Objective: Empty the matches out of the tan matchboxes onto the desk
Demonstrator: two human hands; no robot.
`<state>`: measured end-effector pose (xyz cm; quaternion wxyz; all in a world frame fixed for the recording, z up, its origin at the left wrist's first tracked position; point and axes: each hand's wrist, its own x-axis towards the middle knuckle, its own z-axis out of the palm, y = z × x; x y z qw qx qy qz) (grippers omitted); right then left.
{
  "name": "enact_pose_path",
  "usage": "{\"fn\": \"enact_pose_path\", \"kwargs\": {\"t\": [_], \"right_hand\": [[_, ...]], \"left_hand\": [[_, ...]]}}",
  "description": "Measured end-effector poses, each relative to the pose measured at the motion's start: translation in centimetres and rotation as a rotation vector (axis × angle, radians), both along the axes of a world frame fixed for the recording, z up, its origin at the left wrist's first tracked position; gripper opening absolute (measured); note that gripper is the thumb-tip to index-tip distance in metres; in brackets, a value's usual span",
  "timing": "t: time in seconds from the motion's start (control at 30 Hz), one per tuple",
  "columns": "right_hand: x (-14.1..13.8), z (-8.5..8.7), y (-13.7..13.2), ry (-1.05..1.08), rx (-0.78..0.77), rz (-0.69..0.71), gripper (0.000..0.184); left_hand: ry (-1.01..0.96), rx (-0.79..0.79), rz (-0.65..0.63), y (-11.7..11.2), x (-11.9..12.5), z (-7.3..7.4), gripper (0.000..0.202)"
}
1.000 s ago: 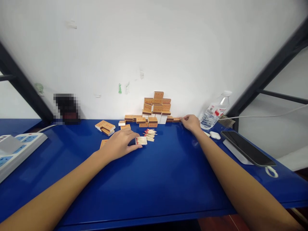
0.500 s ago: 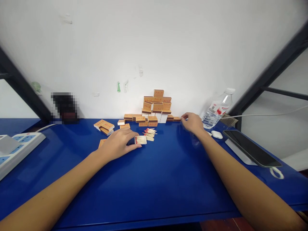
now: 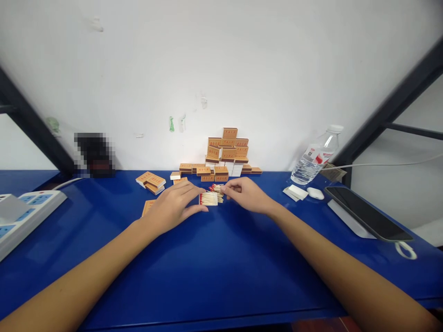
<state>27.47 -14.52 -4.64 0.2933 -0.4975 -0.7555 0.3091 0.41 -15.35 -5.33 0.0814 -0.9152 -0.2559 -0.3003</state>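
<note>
Before you is the blue desk, and at its far side, close to the wall, a stepped stack of matchboxes is standing, with lower boxes spreading to left and right of its base; this part looks well built up. At the left there is a white power strip, at the right a smartphone resting at a slant, and behind it the tilted water bottle; all three are well apart from your work. Your left hand is half open, its thumb at the near side and its fingers at the far side of the matchbox tray, which it seems to steady in the middle of the desk. Your right hand is bent, with thumb and fingers brought near together at the pile; if they have hold of a match, I cannot tell. Some loose matchboxes lie at the left, one partly covered by your left hand. Beside the bottle are a white earbud case and small white cards. The tray already has many matches in it, I judge it rather full, but a loose pile of matches remains outside, just beyond its right end. Nothing stands between your fingers and this pile, only the far boxes are near.
</note>
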Motion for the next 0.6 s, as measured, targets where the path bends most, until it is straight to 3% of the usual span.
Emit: {"fn": "enact_pose_path", "kwargs": {"t": [0.1,0.27,0.4,0.6], "right_hand": [[-1.1,0.1,-0.9,0.172,-0.162,0.099,0.051],[-1.3,0.5,-1.4,0.262,-0.308,0.108,0.053],[0.5,0.4,0.0,0.268,-0.303,0.036,0.050],[5.3,0.0,3.2,0.218,-0.181,-0.212,0.044]], "left_hand": [[0.001,0.007,-0.013,0.0,0.1,0.0,0.038],[-0.013,-0.001,-0.008,-0.2,0.2,0.0,0.042],[-0.010,-0.011,0.044,-0.4,0.2,0.2,0.048],[0.055,-0.025,0.064,-0.4,0.2,0.0,0.033]]}}
